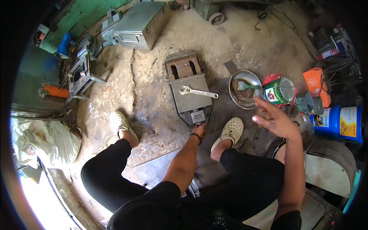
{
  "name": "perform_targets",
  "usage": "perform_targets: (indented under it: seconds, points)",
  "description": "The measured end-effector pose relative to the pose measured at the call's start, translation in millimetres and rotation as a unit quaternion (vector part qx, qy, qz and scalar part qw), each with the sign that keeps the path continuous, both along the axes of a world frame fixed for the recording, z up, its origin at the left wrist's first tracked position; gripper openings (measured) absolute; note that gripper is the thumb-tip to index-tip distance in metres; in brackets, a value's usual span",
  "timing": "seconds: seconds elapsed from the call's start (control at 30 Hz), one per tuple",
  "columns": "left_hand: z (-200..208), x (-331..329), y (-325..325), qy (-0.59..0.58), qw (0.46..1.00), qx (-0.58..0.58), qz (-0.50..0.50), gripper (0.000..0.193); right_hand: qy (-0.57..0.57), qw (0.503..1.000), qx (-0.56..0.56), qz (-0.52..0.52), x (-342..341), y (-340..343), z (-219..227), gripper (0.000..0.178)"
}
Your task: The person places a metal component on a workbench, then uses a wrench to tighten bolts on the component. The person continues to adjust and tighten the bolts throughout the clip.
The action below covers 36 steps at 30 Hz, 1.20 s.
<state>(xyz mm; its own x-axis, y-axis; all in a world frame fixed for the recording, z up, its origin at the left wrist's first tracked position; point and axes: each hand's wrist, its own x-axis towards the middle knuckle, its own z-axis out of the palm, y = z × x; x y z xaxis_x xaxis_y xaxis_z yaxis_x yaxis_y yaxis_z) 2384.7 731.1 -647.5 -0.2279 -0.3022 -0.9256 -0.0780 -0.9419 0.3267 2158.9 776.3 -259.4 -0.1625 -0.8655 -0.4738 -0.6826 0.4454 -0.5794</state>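
A grey and brown machine vise (190, 92) lies on the floor between my feet, its brown jaw end pointing away from me. An adjustable wrench (199, 92) rests across its flat top. My left hand (199, 130) is closed at the near end of the vise, just below the small square block; its fingers are partly hidden. My right hand (276, 119) is raised with its fingers spread, holding nothing. Beyond its fingertips stands a round metal pan (233, 96) with brown residue and a green-handled brush (247, 86) in it.
A green paint can (276, 91), an orange box-shaped thing (317, 86) and blue buckets (333, 122) stand to the right. At the far left are a metal chest (140, 25) and a metal stand (81, 75). A white sack (48, 142) lies at the left.
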Motion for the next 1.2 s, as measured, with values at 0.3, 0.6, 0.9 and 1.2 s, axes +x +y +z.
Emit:
perform_targets:
  seconds: [0.3,0.6,0.9,1.2]
  points:
    - [-26.6,163.9,-29.8,-0.061,0.957,-0.149,-0.240,0.030,0.021,0.998,0.056,0.021,13.5,-16.5,-1.5,0.081]
    - [-25.3,301.9,-105.5,-0.297,0.769,-0.317,-0.469,0.054,0.072,0.972,0.160,0.157,53.9,-57.3,-38.8,0.078]
    - [35.6,269.8,-105.7,-0.465,0.751,-0.225,-0.412,0.040,0.318,0.929,0.043,0.183,90.9,-272.0,-210.4,0.075]
    - [23.1,267.3,-106.4,-0.474,0.746,-0.202,-0.421,0.036,0.223,0.935,0.010,0.276,135.4,-400.8,-321.0,0.048]
